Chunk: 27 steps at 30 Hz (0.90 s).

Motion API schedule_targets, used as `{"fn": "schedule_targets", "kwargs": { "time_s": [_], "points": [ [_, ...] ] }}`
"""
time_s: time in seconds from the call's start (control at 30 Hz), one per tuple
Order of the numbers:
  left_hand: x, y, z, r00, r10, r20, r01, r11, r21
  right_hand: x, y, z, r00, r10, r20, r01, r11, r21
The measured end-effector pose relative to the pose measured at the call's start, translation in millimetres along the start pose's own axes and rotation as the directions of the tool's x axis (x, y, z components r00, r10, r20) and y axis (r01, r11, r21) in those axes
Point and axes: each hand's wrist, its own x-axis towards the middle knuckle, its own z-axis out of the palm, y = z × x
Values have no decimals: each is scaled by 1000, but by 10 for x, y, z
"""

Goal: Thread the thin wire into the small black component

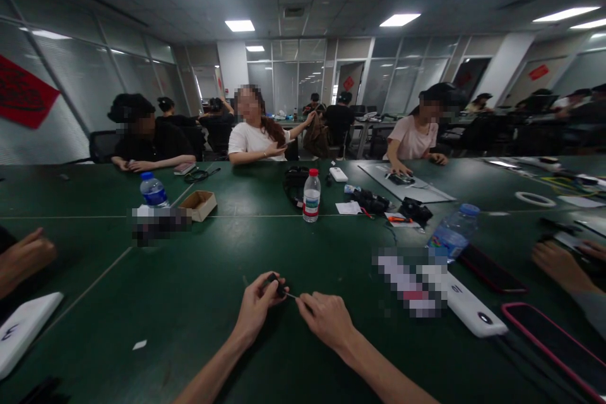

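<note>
My left hand [258, 300] is closed around a small black object [276, 285], gripped between thumb and fingers above the green table. From its right side a thin, light-coloured rod [291, 295] runs to the fingertips of my right hand [327, 319], which pinch its other end. What kind of part the black object is, I cannot make out. Both hands are close together near the table's front, with only the short length of rod showing between them.
A red-capped bottle [311, 197] stands ahead, with an open cardboard box [199, 205] to its left. On the right are a blue-capped bottle [453, 233], a white power bank [464, 303] and phones. Other people's hands [563, 268] show at both sides; people sit opposite.
</note>
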Motion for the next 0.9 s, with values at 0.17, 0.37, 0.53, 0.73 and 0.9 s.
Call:
{"fn": "schedule_targets", "kwargs": {
  "time_s": [0.17,0.37,0.53,0.73,0.9],
  "points": [
    [-1,-7,6,1000,7,-5,-7,1000,16,-1,-37,-21,999,25,20,-25,1000,-14],
    [-2,-33,-14,1000,28,-1,-28,1000,14,8,-48,-36,999,38,24,-38,999,-16],
    [12,-85,4,997,74,-16,-73,995,67,-4,-20,65,997,43,-61,-47,997,-59],
    [24,-88,28,999,44,-8,-44,999,6,-23,22,121,994,20,-112,-27,998,-64],
    [0,-22,65,999,-35,17,36,998,-45,-36,36,79,994,10,-113,-6,999,36]
  ]
}}
